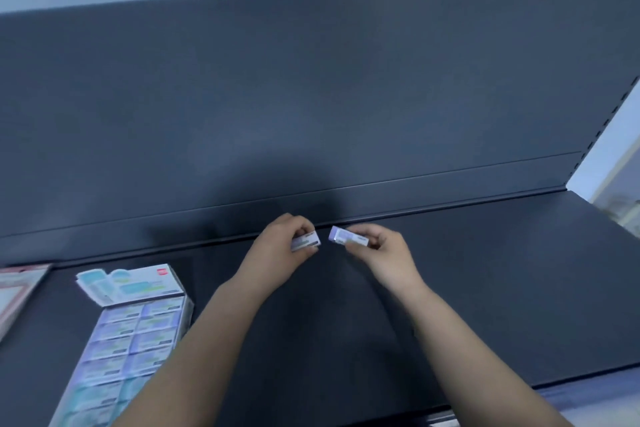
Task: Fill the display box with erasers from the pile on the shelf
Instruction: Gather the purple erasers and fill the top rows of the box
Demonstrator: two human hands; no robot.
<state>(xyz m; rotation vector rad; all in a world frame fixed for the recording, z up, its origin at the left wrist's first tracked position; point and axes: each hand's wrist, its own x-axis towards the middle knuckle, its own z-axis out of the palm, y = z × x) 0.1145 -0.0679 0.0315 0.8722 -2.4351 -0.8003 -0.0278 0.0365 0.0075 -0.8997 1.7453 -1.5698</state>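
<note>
far left of the display box (131, 333), at the frame's edge, lies a flat pale card or package with a reddish border (17, 291) — too blurred to name. the display box itself is thin printed cardboard, a long rectangle with its lid flap folded back at the far end; inside, small wrapped erasers sit in two neat rows, labels up, and it looks nearly or wholly full, though its near end runs out of view.

to the right of the box, toward the back edge of the dark matte shelf (485, 270), the left hand (277, 253) pinches one eraser (306, 241) between thumb and fingertips. just right of it, the right hand (384, 253) holds a second eraser (348, 236) the same way, its pale lilac end bare beyond a paper sleeve. the two erasers are close end to end, not touching. no loose pile shows on the shelf, so these may be the last pieces.

judged from this, the step in hand is squaring the pair before carrying them left to the box. doing it well means turning both label-up and the same way round, matching the rows — then sliding each in flat beside its neighbour rather than pressing down, since the cardboard walls are thin and the erasers are rubbery and will grip and catch.
</note>
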